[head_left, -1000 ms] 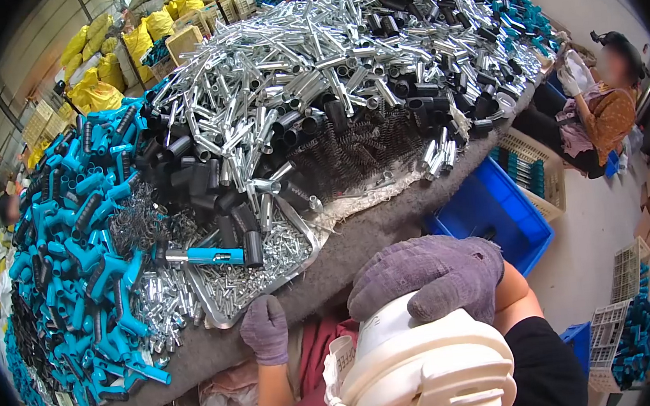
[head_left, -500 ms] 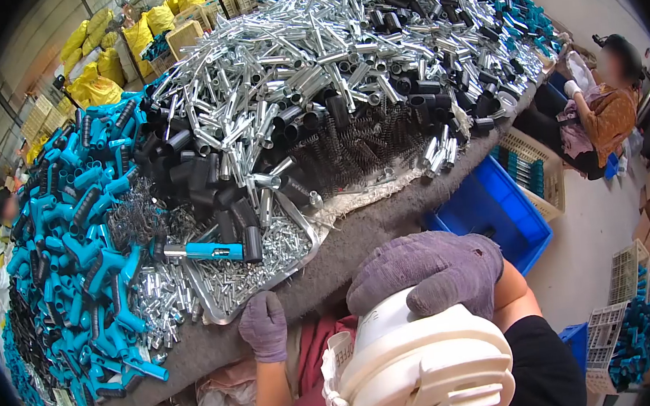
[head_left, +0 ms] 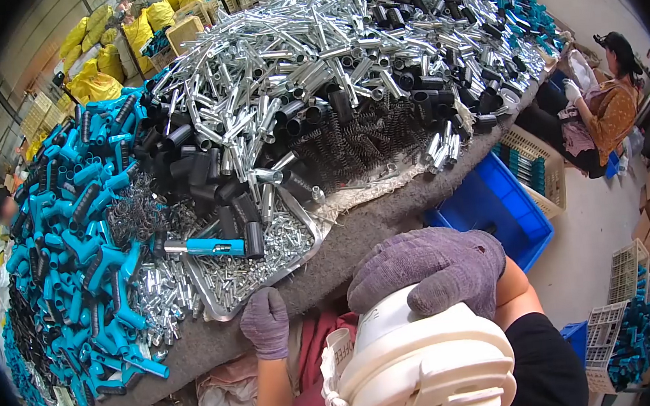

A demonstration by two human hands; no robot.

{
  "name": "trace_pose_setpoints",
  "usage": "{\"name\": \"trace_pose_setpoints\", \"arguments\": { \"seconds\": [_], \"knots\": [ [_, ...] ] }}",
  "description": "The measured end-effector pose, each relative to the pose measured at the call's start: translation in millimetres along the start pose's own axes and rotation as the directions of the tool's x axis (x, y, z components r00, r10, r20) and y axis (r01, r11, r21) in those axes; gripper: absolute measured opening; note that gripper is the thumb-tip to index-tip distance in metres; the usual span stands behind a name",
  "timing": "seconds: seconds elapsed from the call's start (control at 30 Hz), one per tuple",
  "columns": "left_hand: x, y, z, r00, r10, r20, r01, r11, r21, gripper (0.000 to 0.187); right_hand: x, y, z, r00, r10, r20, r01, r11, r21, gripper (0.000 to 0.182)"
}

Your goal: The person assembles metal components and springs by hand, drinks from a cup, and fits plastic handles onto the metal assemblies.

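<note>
My left hand [head_left: 264, 323], in a purple-grey glove, is curled closed at the table's front edge, beside the corner of a metal tray [head_left: 308, 256] of small metal parts. Whatever it may hold is hidden. My right hand [head_left: 429, 271], gloved alike, lies with its fingers pressed together over a white ridged object [head_left: 426, 358] at bottom centre. A teal tube with a silver end [head_left: 216, 246] lies across the tray's back left, touching a black sleeve [head_left: 253, 239]. Dark springs [head_left: 370, 140] lie behind the tray.
Silver tubes [head_left: 309, 40] are heaped at the back, teal handles [head_left: 80, 258] on the left. A blue bin [head_left: 493, 206] and a cream crate [head_left: 545, 174] stand right of the grey table edge [head_left: 366, 226]. Another person [head_left: 614, 112] sits far right.
My left hand has shifted very slightly, staying closed by the tray corner. The other person's head and hands have moved a little. My right hand stays on the white object.
</note>
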State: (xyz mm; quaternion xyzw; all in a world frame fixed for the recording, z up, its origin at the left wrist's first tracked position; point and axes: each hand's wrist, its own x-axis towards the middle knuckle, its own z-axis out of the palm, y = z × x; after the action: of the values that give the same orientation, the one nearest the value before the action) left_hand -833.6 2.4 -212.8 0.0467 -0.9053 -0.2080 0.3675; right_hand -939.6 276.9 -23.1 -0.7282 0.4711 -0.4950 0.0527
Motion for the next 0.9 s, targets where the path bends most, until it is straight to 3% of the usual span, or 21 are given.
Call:
{"name": "trace_pose_setpoints", "arguments": {
  "seconds": [0.03,0.07,0.13,0.27,0.37,0.43,0.57,0.63,0.67,0.73,0.77,0.87,0.9],
  "knots": [
    [0,0,1,1.000,0.007,-0.010,-0.007,1.000,0.001,0.006,-2,-1,-1,0.991,0.107,0.079,-0.108,0.994,0.011,0.075],
    [-1,-1,1,1.000,0.013,-0.019,-0.013,1.000,0.001,0.007,0,0,0,0.991,0.107,0.079,-0.108,0.994,0.012,0.075],
    [-1,0,1,1.000,0.000,-0.012,0.000,1.000,0.002,0.007,4,4,3,0.993,-0.108,-0.051,0.107,0.994,-0.022,0.074],
    [-1,0,0,1.000,-0.024,0.017,0.024,1.000,-0.005,0.006,7,2,4,0.990,-0.117,-0.073,0.117,0.993,-0.017,0.073],
    [-1,1,0,0.999,-0.030,0.015,0.030,1.000,-0.006,0.007,7,0,4,0.990,-0.094,-0.108,0.092,0.996,-0.015,0.071],
    [0,2,0,1.000,-0.025,0.009,0.025,1.000,-0.006,0.007,1,5,4,0.998,-0.046,-0.036,0.045,0.999,-0.023,0.071],
    [0,2,-1,1.000,-0.010,0.010,0.010,1.000,-0.009,0.008,1,7,5,0.996,-0.077,-0.051,0.076,0.997,-0.015,0.071],
    [-1,0,0,1.000,-0.007,0.011,0.007,1.000,-0.002,0.008,-3,8,5,0.997,0.066,0.045,-0.067,0.998,0.012,0.071],
    [-1,0,0,1.000,-0.003,0.012,0.003,1.000,0.006,0.008,-4,13,7,0.997,0.066,0.045,-0.067,0.998,0.012,0.071],
    [-1,1,-1,1.000,-0.008,0.018,0.008,1.000,0.005,0.008,-7,25,14,0.983,-0.172,-0.064,0.163,0.979,-0.125,0.071],
    [0,1,-1,1.000,-0.014,0.020,0.014,1.000,0.006,0.008,-7,26,14,0.983,-0.173,-0.060,0.165,0.979,-0.124,0.071],
    [-1,1,-1,0.999,-0.025,0.026,0.025,1.000,-0.006,0.008,-7,20,10,0.988,-0.155,-0.014,0.151,0.978,-0.146,0.073],
    [-1,2,-1,0.999,-0.025,0.027,0.025,1.000,-0.008,0.008,-3,10,5,0.999,-0.046,0.004,0.046,0.997,-0.063,0.073]
  ]
}}
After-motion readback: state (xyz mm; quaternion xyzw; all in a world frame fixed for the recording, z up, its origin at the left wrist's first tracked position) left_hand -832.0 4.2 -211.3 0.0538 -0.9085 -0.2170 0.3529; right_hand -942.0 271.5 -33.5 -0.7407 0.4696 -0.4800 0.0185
